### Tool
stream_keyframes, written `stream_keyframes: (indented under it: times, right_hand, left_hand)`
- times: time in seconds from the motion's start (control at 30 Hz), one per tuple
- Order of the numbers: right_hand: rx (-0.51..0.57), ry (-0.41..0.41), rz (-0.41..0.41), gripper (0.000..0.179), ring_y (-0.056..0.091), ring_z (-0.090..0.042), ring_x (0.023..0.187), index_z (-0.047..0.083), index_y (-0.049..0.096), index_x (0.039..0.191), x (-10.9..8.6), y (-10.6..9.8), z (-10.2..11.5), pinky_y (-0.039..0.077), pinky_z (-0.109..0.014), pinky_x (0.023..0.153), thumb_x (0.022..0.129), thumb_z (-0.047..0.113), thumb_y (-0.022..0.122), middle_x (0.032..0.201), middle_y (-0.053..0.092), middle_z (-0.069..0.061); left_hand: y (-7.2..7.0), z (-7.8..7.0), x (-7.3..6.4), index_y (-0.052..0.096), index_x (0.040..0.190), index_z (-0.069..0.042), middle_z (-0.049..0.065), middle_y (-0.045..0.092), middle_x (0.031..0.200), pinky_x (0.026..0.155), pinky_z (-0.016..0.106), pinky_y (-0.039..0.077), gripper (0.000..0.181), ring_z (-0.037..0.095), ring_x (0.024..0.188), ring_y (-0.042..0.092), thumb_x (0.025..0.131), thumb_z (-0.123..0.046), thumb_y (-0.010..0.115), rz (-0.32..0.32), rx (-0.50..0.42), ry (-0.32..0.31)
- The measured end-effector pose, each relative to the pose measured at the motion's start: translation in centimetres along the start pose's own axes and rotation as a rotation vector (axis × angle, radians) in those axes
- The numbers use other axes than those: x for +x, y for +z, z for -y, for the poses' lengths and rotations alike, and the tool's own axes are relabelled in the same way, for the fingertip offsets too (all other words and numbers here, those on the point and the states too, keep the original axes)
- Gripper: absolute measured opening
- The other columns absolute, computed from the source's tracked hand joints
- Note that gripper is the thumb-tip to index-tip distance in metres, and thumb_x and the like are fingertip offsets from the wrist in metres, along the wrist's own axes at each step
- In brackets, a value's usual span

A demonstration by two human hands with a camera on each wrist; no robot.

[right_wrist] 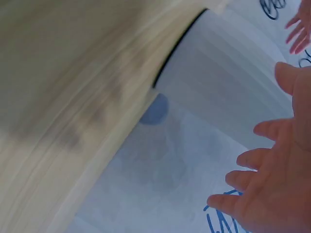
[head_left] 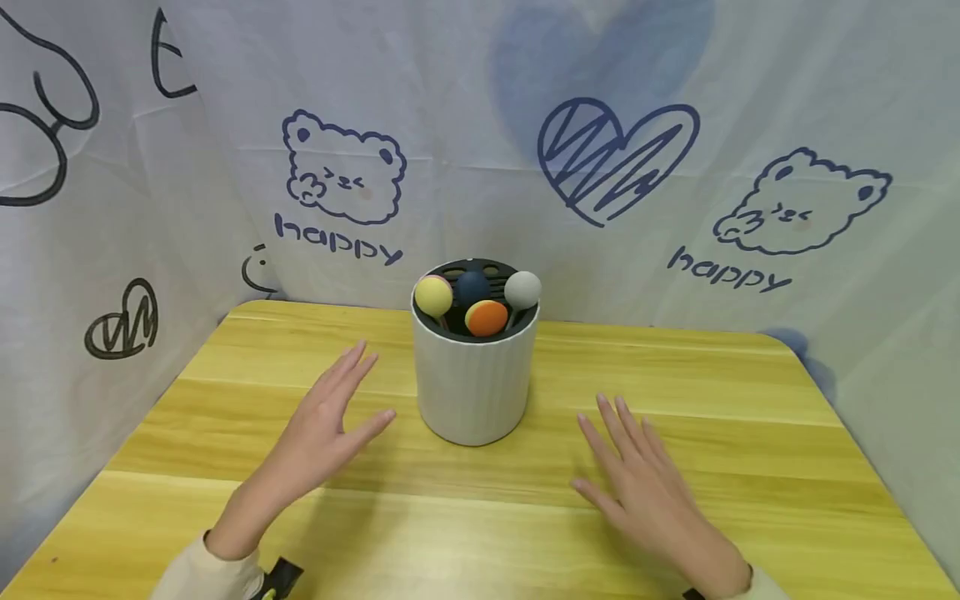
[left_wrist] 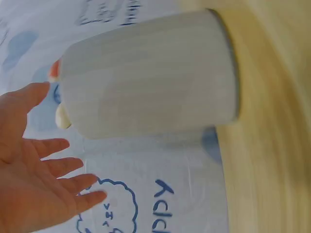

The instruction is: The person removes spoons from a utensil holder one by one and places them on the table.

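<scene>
A white ribbed cylindrical holder (head_left: 474,392) with a black slotted top stands upright on the table. Out of its top poke a yellow ball-shaped end (head_left: 433,297), a dark blue one (head_left: 472,288), a grey one (head_left: 522,290) and an orange rounded one (head_left: 486,318); what they belong to is hidden inside. To the left of the holder, my left hand (head_left: 318,437) hovers with fingers spread, touching nothing. My right hand (head_left: 645,487) is on the other side, nearer the front, its fingers extended and apart from the holder. Both wrist views show the holder's wall (left_wrist: 150,77) beyond empty palms.
The wood-grain table (head_left: 480,533) extends under both hands. Behind it hangs a pale cloth (head_left: 465,100) printed with bears, hearts and lettering. More printed cloth (head_left: 60,267) closes off the left side, and pale cloth (head_left: 900,350) the right.
</scene>
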State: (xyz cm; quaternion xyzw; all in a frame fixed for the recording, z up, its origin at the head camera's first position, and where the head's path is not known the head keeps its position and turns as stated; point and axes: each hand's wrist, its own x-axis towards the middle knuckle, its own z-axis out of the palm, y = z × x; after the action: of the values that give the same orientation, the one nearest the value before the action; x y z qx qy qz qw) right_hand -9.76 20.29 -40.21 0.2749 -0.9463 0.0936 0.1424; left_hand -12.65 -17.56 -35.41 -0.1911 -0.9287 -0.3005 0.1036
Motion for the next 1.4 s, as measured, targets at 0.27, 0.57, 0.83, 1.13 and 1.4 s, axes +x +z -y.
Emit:
stream_keyframes:
  times: [0.27,0.57,0.83,1.13,1.4]
  right_hand:
    - [0.334,0.109,-0.125,0.059,0.044,-0.037,0.127,0.003,0.044,0.143,2.3,-0.3,0.2,0.042,-0.058,0.097,0.092,0.019,0.067,0.142,0.045,-0.018]
    - [0.508,0.101,-0.292,0.048,0.053,-0.03,0.118,0.002,0.053,0.135,4.7,-0.6,-0.1,0.05,-0.047,0.088,0.089,0.005,0.067,0.131,0.057,-0.015]
    - [0.666,0.13,-0.318,0.043,0.053,-0.028,0.12,-0.002,0.053,0.134,8.4,-2.8,-0.5,0.049,-0.037,0.093,0.092,0.003,0.063,0.131,0.057,-0.016]
    - [0.779,0.163,-0.216,0.043,0.053,-0.026,0.119,0.002,0.05,0.137,11.7,-4.9,-1.4,0.047,-0.026,0.094,0.096,0.01,0.059,0.135,0.055,-0.013]
    - [0.863,0.181,-0.113,0.044,0.051,-0.025,0.121,0.004,0.049,0.139,14.3,-5.8,-2.4,0.044,-0.042,0.098,0.097,0.016,0.058,0.134,0.055,-0.013]
  left_hand:
    - [1.6,-0.9,4.2,0.024,0.152,-0.005,0.013,0.026,0.155,0.113,0.047,0.026,0.074,0.03,0.141,0.024,0.093,-0.026,0.064,-0.068,-0.581,-0.215]
    - [3.7,-2.6,7.4,0.018,0.153,-0.004,0.011,0.02,0.157,0.114,0.043,0.023,0.084,0.026,0.143,0.021,0.089,-0.027,0.067,-0.174,-0.714,-0.194]
    - [4.1,-3.5,8.3,0.012,0.155,-0.008,0.01,0.015,0.159,0.116,0.042,0.018,0.097,0.023,0.144,0.015,0.083,-0.032,0.073,-0.174,-0.687,-0.235]
    - [4.5,-3.2,8.4,0.008,0.155,-0.009,0.01,0.01,0.16,0.116,0.044,0.017,0.104,0.024,0.145,0.012,0.081,-0.03,0.076,-0.152,-0.664,-0.258]
    - [4.4,-3.1,8.8,0.009,0.155,-0.01,0.01,0.01,0.159,0.116,0.043,0.018,0.102,0.023,0.145,0.012,0.081,-0.03,0.076,-0.146,-0.686,-0.252]
